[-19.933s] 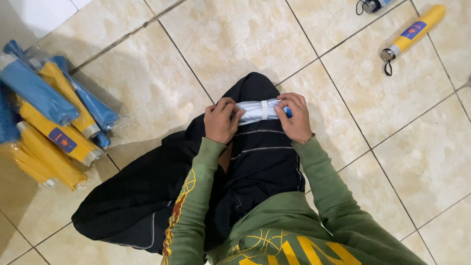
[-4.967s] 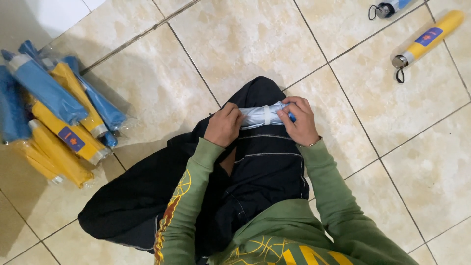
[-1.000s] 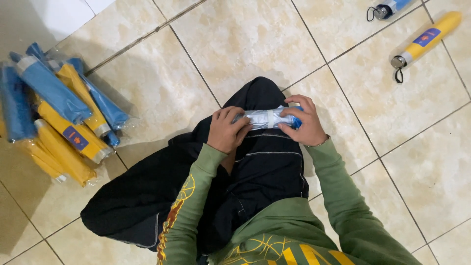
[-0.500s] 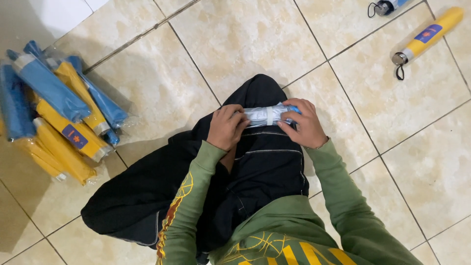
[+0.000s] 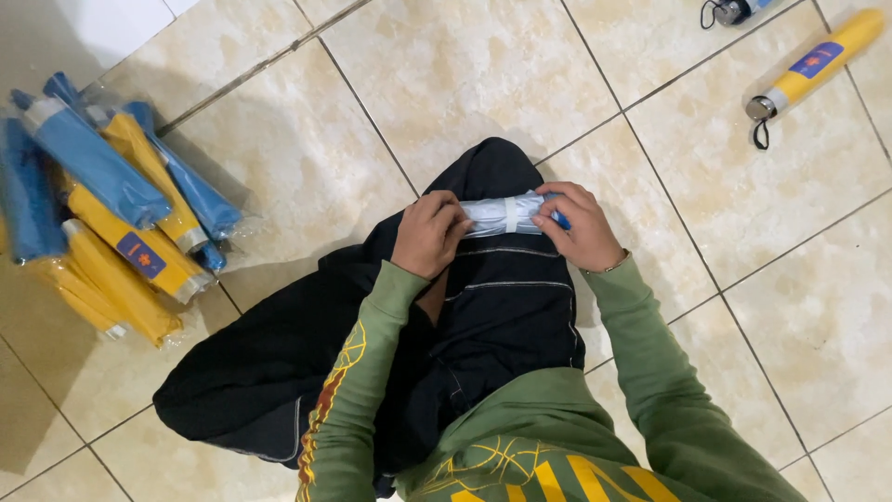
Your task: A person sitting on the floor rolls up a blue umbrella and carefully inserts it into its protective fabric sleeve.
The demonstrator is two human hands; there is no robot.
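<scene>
a folded pale-blue umbrella (image 5: 509,215) lay crosswise on the person's raised knee, its long axis running left to right between both hands. the left hand (image 5: 429,232) was clamped on one end, the right hand (image 5: 578,226) closed over the other, each equally near. packed blue and yellow umbrellas (image 5: 111,214) sat to the left on the beige tiled floor (image 5: 465,84); a yellow umbrella (image 5: 813,63) lay well apart, upper right.

Both ends of the folded white umbrella (image 5: 509,214) are covered by the left hand (image 5: 429,232) and right hand (image 5: 581,226). Upper frame edge crops a dark umbrella handle (image 5: 729,11). Left edge crops the bundled blue and yellow umbrellas (image 5: 102,214).
</scene>
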